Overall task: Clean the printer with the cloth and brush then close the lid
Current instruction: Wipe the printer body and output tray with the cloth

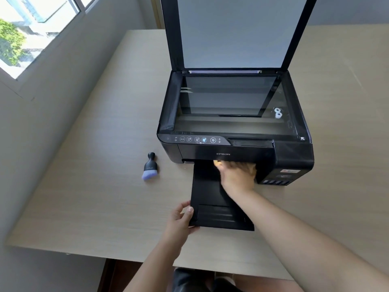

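Observation:
A black printer (292,157) stands on the table with its scanner lid (231,32) raised upright and the glass (227,100) bare. Its black output tray (210,192) is pulled out toward me. My right hand (237,173) is at the tray's inner end, under the printer's front, pressing a yellow cloth (217,163) of which only a small edge shows. My left hand (181,216) grips the tray's near left corner, thumb on top. A small black brush (149,166) with pale purple bristles lies on the table left of the printer, apart from both hands.
The pale wooden table (94,186) has its front edge near me and a grey wall along its left side. A window (31,28) is at the upper left. Dark clothing shows below the table edge.

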A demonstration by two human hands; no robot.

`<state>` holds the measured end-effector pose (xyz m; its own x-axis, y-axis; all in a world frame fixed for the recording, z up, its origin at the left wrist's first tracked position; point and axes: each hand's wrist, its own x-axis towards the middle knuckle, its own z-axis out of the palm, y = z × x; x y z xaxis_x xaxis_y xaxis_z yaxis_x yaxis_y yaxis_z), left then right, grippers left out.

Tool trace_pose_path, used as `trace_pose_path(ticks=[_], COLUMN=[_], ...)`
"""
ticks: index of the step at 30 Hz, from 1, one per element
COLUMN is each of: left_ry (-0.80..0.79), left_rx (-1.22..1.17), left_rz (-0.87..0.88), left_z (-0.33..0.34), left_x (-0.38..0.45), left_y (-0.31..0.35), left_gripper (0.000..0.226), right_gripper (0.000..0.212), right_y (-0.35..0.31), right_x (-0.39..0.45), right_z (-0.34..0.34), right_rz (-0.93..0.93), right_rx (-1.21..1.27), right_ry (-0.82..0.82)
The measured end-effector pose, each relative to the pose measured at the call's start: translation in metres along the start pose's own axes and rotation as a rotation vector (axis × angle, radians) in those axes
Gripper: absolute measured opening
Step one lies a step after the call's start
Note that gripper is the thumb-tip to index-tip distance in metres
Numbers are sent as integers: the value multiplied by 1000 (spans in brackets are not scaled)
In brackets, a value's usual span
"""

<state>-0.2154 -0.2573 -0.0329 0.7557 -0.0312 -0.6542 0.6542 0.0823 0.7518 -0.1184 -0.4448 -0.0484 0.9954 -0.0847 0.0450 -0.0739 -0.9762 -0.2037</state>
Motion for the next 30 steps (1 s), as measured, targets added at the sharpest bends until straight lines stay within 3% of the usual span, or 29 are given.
trace_pose_path(ticks=[7, 9, 12, 19, 21, 26, 30], left_ry=[-11, -13, -27, -27, -19, -27, -48], left_rx=[7, 10, 11, 9, 8, 28, 37], left_rz=[7, 1, 9, -3, -9, -1, 2], left_z=[0, -1, -1, -2, -2, -3, -3], left_x=[-1, -1, -2, 1, 2, 2, 0], left_y=[1, 1, 3, 2, 2, 1, 3], left_gripper=[20, 21, 21, 20, 20, 20, 21], right_gripper=[25, 22, 21, 47, 43, 38, 44], right_y=[0, -14, -26, -95, -101, -61, -18], right_x=[-1, 3, 7, 8, 11, 13, 19], right_z=[0, 2, 14, 10, 8, 2, -17], right_rz=[368, 404, 379, 69, 51, -197, -401], right_rx=[8, -55, -70, 39, 66, 32, 83], right_ry=[-49, -88, 10, -83, -128, -149, -288])
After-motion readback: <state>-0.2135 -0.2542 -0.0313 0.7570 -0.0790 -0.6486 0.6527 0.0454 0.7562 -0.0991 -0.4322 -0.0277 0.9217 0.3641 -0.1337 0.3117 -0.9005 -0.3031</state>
